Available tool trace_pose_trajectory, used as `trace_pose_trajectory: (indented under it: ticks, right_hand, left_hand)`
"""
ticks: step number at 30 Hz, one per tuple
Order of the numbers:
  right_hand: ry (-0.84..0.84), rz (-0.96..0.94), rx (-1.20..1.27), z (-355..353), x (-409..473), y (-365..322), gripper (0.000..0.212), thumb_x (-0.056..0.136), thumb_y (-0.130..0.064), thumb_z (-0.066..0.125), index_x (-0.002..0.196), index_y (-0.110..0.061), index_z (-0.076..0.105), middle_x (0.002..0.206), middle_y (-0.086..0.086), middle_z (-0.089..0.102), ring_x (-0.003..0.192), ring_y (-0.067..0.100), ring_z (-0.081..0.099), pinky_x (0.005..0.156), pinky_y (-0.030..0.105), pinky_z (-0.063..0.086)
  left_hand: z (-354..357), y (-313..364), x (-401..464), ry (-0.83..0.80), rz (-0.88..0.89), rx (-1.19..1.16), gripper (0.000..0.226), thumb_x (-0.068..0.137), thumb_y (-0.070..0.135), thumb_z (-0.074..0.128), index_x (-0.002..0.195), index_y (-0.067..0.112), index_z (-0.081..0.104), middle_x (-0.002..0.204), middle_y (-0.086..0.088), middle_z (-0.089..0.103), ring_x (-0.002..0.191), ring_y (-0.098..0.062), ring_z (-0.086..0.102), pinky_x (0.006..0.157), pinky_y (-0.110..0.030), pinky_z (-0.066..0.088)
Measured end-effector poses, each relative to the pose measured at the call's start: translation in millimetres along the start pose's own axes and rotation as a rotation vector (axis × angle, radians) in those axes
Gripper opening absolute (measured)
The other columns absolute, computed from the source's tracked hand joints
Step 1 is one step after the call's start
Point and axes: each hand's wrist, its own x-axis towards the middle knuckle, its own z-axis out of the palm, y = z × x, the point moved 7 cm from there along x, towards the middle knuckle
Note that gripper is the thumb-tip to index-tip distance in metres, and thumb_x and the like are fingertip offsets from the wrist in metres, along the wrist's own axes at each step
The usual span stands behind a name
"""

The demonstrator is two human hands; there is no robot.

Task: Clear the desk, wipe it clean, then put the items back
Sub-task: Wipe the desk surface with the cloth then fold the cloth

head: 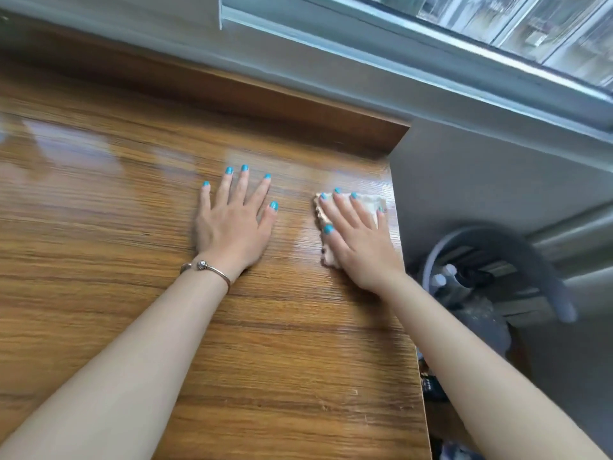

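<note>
Your left hand (232, 224) lies flat with fingers spread on the wooden desk (99, 227), your right hand (356, 240) presses straight fingers on a beige cloth (368, 204) near the desk's right edge, below the window (497, 28).

Single head-worn wide-angle view, looking forward and steeply down from close above the glossy brown wood-grain surface (99, 200). Both forearms enter from the bottom edge. Faces the grey wall (481, 167) and metal-framed window (497, 38) at top right. No second view.
</note>
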Motion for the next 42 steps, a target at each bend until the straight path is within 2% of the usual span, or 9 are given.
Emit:
trace_pose_trajectory:
  ticks: [4, 7, 10, 15, 19, 24, 31, 37, 42]
  right_hand:
    - [-0.034, -0.091, -0.005, -5, -21, 16, 0.049, 0.096, -0.055, 0.003, 0.145, -0.058, -0.005, 0.162, -0.02, -0.001, 0.15, 0.01, -0.007, 0.118, 0.042, -0.004]
    - [0.093, 0.116, -0.014, -22, 52, 58, 0.049, 0.102, -0.046, 0.016, 0.15, -0.05, 0.009, 0.163, -0.013, 0.008, 0.15, 0.016, 0.004, 0.118, 0.047, 0.009]
    - [0.094, 0.264, 0.085, -25, 97, 75, 0.049, 0.103, -0.042, 0.02, 0.152, -0.046, 0.013, 0.163, -0.01, 0.009, 0.15, 0.018, 0.004, 0.119, 0.05, 0.007]
    - [0.118, 0.13, 0.141, -14, 26, 59, 0.051, 0.103, -0.041, 0.019, 0.153, -0.039, 0.015, 0.163, -0.007, 0.009, 0.15, 0.019, 0.001, 0.118, 0.046, 0.008]
    - [0.109, 0.021, 0.096, -3, 21, 72, 0.06, 0.096, -0.052, 0.005, 0.154, -0.037, 0.015, 0.162, -0.005, 0.015, 0.15, 0.02, 0.005, 0.121, 0.045, 0.01]
    - [0.084, 0.252, 0.078, -9, 113, 102, 0.076, 0.082, -0.055, -0.005, 0.154, -0.036, 0.012, 0.163, -0.005, 0.013, 0.15, 0.023, 0.006, 0.12, 0.048, 0.011]
    - [0.126, 0.217, 0.114, 0, -62, 37, 0.05, 0.104, -0.038, 0.023, 0.153, -0.038, 0.015, 0.163, -0.006, 0.011, 0.15, 0.022, 0.002, 0.119, 0.045, 0.014]
    - [0.06, 0.343, 0.048, 28, -199, -13, 0.058, 0.094, -0.051, 0.007, 0.152, -0.045, 0.005, 0.163, -0.008, 0.007, 0.15, 0.019, 0.0, 0.12, 0.052, 0.011]
    - [0.03, 0.404, 0.018, 40, -224, -92, 0.066, 0.087, -0.053, -0.005, 0.152, -0.044, 0.001, 0.163, -0.011, -0.001, 0.15, 0.017, -0.007, 0.118, 0.053, -0.001]
  left_hand:
    - [-10, 40, -13, 0.024, 0.108, -0.007, 0.055, 0.1, 0.046, 0.021, 0.153, 0.032, 0.016, 0.163, 0.002, 0.006, 0.15, -0.022, -0.001, 0.119, -0.046, -0.002]
    - [1, 74, -26, -0.016, 0.147, -0.063, 0.057, 0.099, 0.047, 0.016, 0.154, 0.034, 0.011, 0.163, 0.002, 0.002, 0.15, -0.019, -0.004, 0.119, -0.045, -0.004]
    - [11, 73, -25, -0.025, 0.117, -0.055, 0.057, 0.099, 0.048, 0.012, 0.154, 0.036, 0.006, 0.163, 0.002, -0.001, 0.15, -0.018, -0.006, 0.119, -0.046, -0.002]
    - [12, 70, -27, -0.013, 0.099, -0.064, 0.061, 0.094, 0.051, 0.007, 0.153, 0.038, 0.008, 0.163, 0.003, 0.003, 0.15, -0.018, -0.002, 0.12, -0.045, 0.0]
    - [13, 71, -26, -0.016, 0.094, -0.033, 0.062, 0.093, 0.052, 0.005, 0.153, 0.038, 0.006, 0.163, 0.002, 0.004, 0.15, -0.019, 0.0, 0.12, -0.046, 0.002]
    - [13, 72, -26, -0.036, 0.094, -0.011, 0.056, 0.099, 0.05, 0.009, 0.153, 0.038, 0.004, 0.163, 0.002, 0.001, 0.15, -0.018, -0.003, 0.12, -0.046, 0.001]
    - [11, 70, -22, -0.157, 0.138, -0.13, 0.058, 0.1, 0.049, 0.021, 0.153, 0.036, 0.002, 0.163, 0.001, -0.006, 0.149, -0.015, -0.01, 0.118, -0.043, -0.009]
    - [-9, 80, -93, -0.172, 0.242, -0.069, 0.061, 0.1, 0.042, 0.03, 0.154, 0.031, 0.006, 0.162, -0.003, -0.009, 0.149, -0.021, -0.012, 0.119, -0.044, -0.009]
    - [-32, 67, -167, -0.088, 0.313, -0.246, 0.061, 0.1, 0.036, 0.033, 0.155, 0.031, 0.006, 0.163, -0.002, -0.005, 0.149, -0.021, -0.009, 0.119, -0.041, -0.006]
